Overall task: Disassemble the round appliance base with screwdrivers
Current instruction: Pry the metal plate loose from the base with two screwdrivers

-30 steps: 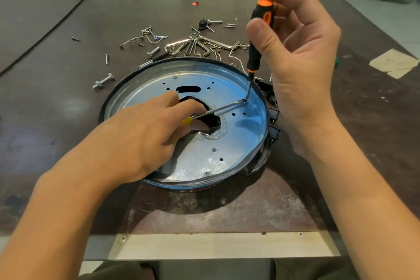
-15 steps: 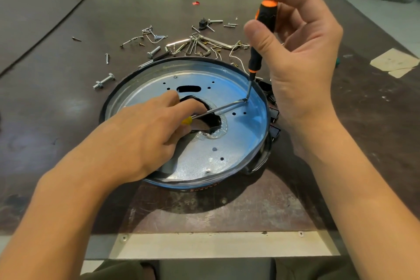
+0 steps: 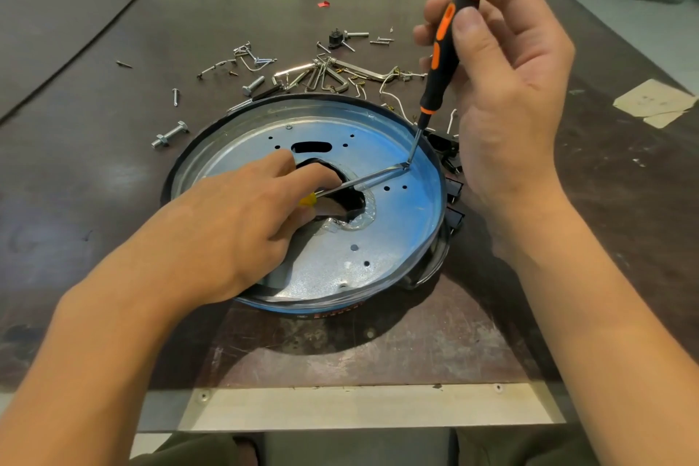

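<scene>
The round appliance base [image 3: 389, 238] lies flat on the table, a shiny metal disc with a dark rim and a ragged hole in its middle. My left hand [image 3: 242, 223] rests over the disc and grips a second screwdriver [image 3: 363, 182] with a yellow handle. Its shaft lies low across the plate, pointing right. My right hand [image 3: 507, 87] holds an orange-and-black screwdriver [image 3: 440, 53] nearly upright by its handle. Both tips meet at one spot near the disc's right rim.
Several loose screws, bolts, wire clips and metal brackets [image 3: 321, 76] lie scattered on the dark table just behind the base. A bolt [image 3: 170, 134] sits to its left. Black plastic parts [image 3: 452, 163] stick out at the base's right edge. Paper scraps [image 3: 654, 102] lie far right.
My right hand has shifted its fingers on the orange-and-black handle, thumb now higher. The left hand, its screwdriver and the base have stayed put.
</scene>
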